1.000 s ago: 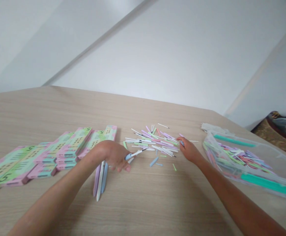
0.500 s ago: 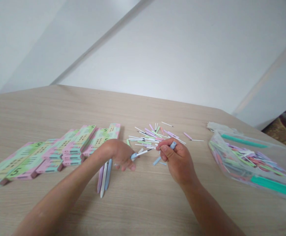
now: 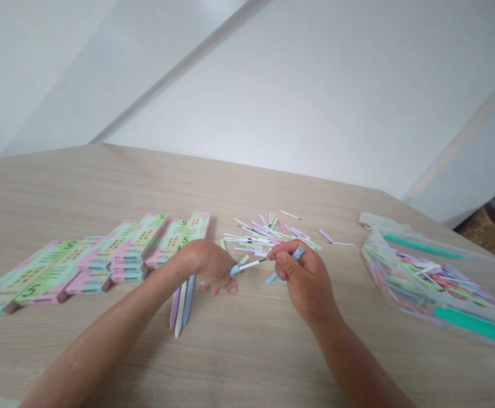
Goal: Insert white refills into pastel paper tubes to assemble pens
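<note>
My left hand point(image 3: 213, 266), seen from its back, is closed around a light blue pen barrel point(image 3: 235, 269). A white pen refill point(image 3: 251, 264) sticks out of that barrel toward the right, its dark tip reaching my right fingertips. My right hand point(image 3: 309, 277) has thumb and forefinger pinched at this tip, and it also grips a light blue pen part point(image 3: 298, 253) in its fingers. Below my left wrist lie a purple pen point(image 3: 174, 311), a white pen point(image 3: 180, 314) and a blue pen point(image 3: 189, 300) side by side. A loose blue piece point(image 3: 271, 278) rests between my hands on the table.
Behind my hands spreads a pile of white refills and pastel pen parts point(image 3: 268, 231). Pink and green boxes point(image 3: 139, 241) stand stacked at left. On the right sits a clear plastic container point(image 3: 381, 289) holding more colourful parts. A wall rises behind the table point(image 3: 247, 351).
My right fingertips have come slightly closer to the refill's dark tip. Both hands keep hold of the blue pen parts; the view has shifted a little.
</note>
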`<state>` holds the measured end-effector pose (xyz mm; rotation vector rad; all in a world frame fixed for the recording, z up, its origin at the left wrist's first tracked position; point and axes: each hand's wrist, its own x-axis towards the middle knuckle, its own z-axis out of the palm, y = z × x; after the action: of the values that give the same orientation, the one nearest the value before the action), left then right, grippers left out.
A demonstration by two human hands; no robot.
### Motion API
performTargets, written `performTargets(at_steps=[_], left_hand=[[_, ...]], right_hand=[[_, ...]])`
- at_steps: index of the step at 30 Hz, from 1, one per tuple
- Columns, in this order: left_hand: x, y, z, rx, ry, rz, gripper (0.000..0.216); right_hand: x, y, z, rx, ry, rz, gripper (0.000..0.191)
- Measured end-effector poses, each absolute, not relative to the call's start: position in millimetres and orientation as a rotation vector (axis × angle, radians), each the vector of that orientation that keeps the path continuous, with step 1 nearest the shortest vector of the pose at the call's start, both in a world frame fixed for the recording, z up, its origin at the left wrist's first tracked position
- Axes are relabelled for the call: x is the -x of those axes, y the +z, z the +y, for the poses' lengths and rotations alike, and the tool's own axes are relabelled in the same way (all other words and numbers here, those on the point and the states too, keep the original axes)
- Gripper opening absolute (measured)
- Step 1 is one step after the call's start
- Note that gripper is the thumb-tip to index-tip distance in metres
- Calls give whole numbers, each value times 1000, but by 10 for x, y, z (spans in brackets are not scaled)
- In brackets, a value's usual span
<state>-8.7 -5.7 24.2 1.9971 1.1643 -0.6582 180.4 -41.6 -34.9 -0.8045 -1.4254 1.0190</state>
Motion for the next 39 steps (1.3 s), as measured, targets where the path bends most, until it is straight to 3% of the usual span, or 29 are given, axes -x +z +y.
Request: performTargets(at_steps=[30, 36, 39], left_hand=[[107, 282, -75, -2067, -768, 1110, 36], [111, 282, -79, -2057, -755, 1105, 37], [110, 275, -71, -2045, -755, 1115, 37]], right_hand=[[-1640, -399, -509, 944, 847, -1601, 14], [-1633, -411, -537, 831, 974, -1525, 34], [-1634, -420, -544, 857, 973, -1538, 27]])
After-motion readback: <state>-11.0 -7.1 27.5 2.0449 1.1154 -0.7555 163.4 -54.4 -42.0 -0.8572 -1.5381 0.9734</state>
